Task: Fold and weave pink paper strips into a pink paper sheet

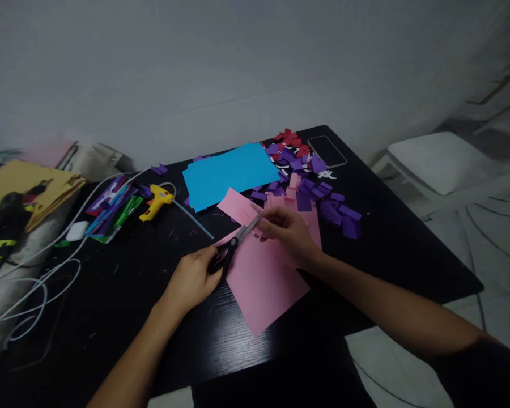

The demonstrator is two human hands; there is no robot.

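1. Head view: scissors (233, 242) sit above the pink sheet (267, 289), mid-table (391, 266), blades seemingly parted; their long axis runs obliquely, tips pointing away and rightward.
2. Left hand (193, 277): fingers grasp the scissors' black handles. Right hand (291, 232): fingers pinch 1 pink strip (233, 204) at the blades, its long axis running from far left to near right.
3. Pink pieces (291, 195), purple pieces (331, 212) and red pieces (291, 139) look already cut; the strip seems partway.
4. Pink sheet and blue sheets (229, 173) look largely uncut.
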